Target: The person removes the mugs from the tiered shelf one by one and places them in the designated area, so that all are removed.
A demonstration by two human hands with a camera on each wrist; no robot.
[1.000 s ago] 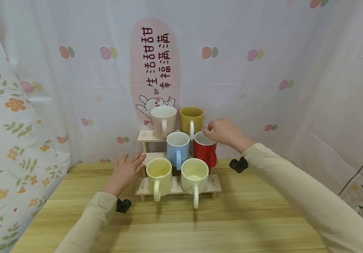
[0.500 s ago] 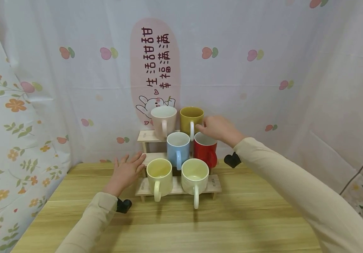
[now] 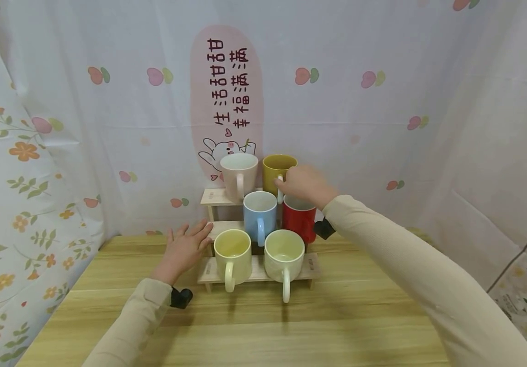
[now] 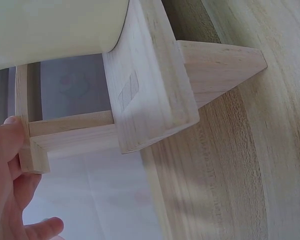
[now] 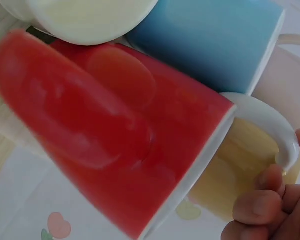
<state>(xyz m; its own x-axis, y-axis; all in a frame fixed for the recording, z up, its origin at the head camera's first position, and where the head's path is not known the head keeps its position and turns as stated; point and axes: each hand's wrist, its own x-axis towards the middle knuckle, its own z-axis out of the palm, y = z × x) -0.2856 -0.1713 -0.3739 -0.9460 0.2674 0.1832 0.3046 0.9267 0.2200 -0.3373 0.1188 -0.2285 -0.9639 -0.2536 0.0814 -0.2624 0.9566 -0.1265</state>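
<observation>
My right hand [image 3: 308, 184] is at the mustard mug [image 3: 270, 178] on the top tier of a wooden step rack [image 3: 257, 268]. Thumb and curled fingers pinch its white handle [image 5: 272, 116], as the right wrist view shows. Just below that hand stands a red mug [image 3: 296, 224], its rim partly covered. My left hand [image 3: 184, 252] lies at the rack's left side with fingers spread; the left wrist view has its fingertips touching the end of a wooden tier [image 4: 35, 157].
A pale pink mug [image 3: 233, 181] stands left of the mustard one. The middle tier holds a light blue mug [image 3: 254, 216]; a yellow mug [image 3: 240, 265] and a pale green mug [image 3: 286, 262] occupy the bottom tier. Patterned cloth [image 3: 336, 122] hangs behind the wooden table [image 3: 336, 316].
My right hand has moved left from above the red mug's rim to the mustard mug's handle and taken hold of it. The left hand stays in place.
</observation>
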